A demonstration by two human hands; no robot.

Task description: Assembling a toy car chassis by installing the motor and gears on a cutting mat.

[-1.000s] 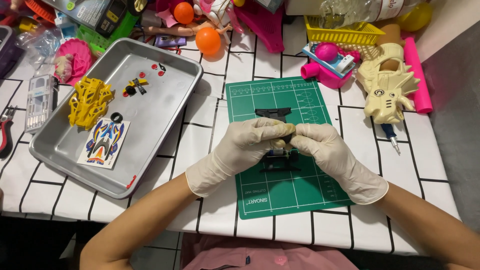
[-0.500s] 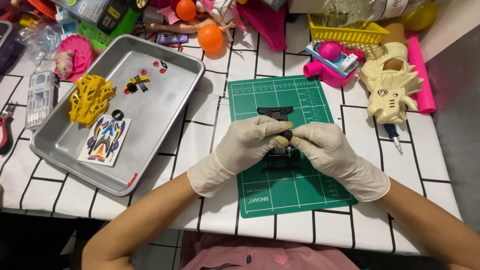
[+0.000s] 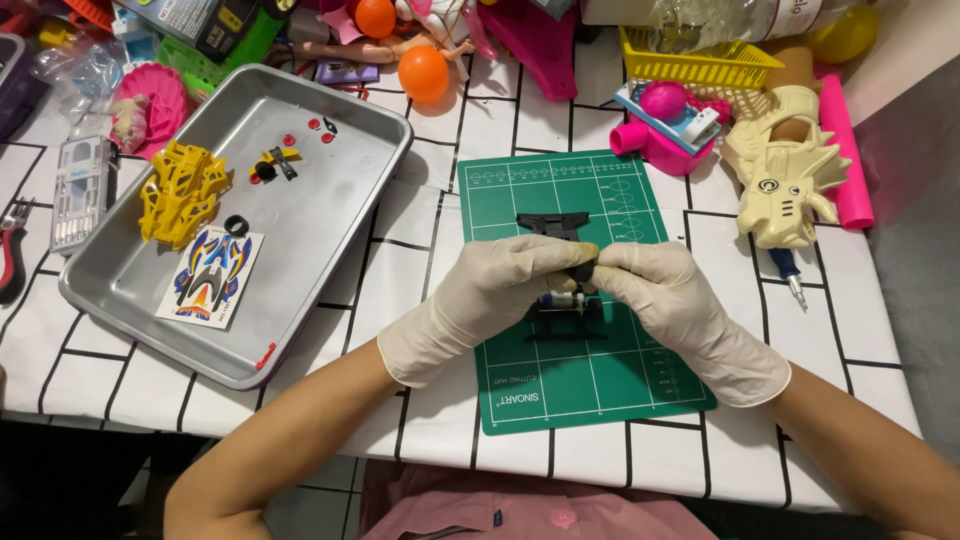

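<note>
Both my hands wear cream latex gloves and meet over a green cutting mat (image 3: 600,370). My left hand (image 3: 480,300) and my right hand (image 3: 675,305) pinch a small black wheel-like part (image 3: 583,270) between their fingertips, just above a black toy car chassis (image 3: 565,315) lying on the mat. A small silver motor shows in the chassis. The chassis front end (image 3: 548,222) pokes out beyond my fingers. How the small part meets the chassis is hidden by my fingers.
A metal tray (image 3: 330,200) on the left holds a yellow car body (image 3: 183,192), a sticker sheet (image 3: 208,275) and several small parts. Toys crowd the back: an orange ball (image 3: 424,73), yellow basket (image 3: 700,62), cream toy figure (image 3: 785,180), pink items. A grey case (image 3: 78,190) lies far left.
My hands stay together over the chassis; the fingertips have shifted slightly while working the small black part. Nothing else on the table has moved.
</note>
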